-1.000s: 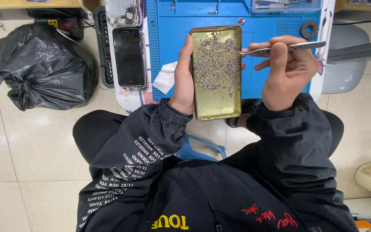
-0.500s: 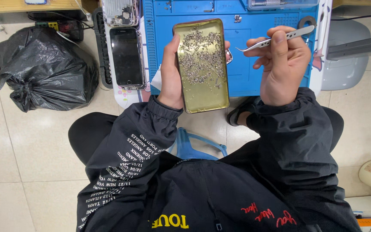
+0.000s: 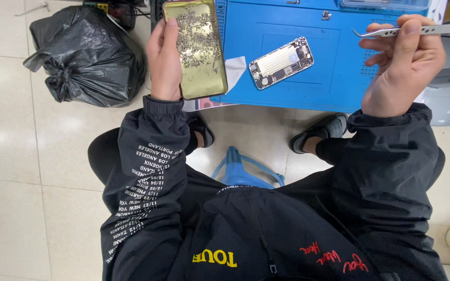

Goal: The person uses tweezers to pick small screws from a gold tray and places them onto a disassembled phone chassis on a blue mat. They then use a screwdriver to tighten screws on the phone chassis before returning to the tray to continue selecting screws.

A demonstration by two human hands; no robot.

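Observation:
My left hand [image 3: 163, 60] grips a flat gold-coloured tin tray [image 3: 196, 49] by its left edge; several tiny screws lie scattered in it. My right hand [image 3: 399, 65] holds silver tweezers [image 3: 407, 31] pinched between thumb and fingers, tips pointing left. Between the hands, on a blue work mat [image 3: 308, 67], lies an opened phone body [image 3: 281, 62] with its inner parts showing, tilted. A small white scrap [image 3: 234, 66] lies beside the tray.
A full black rubbish bag [image 3: 87, 54] sits on the tiled floor at the left. A blue stool [image 3: 246, 169] shows between my knees. My shoes [image 3: 319, 132] rest under the mat's front edge. A grey seat [image 3: 446, 99] stands at the right.
My left hand has carried the tin tray leftward, uncovering the opened phone body on the mat. My right hand with the tweezers has moved apart to the right.

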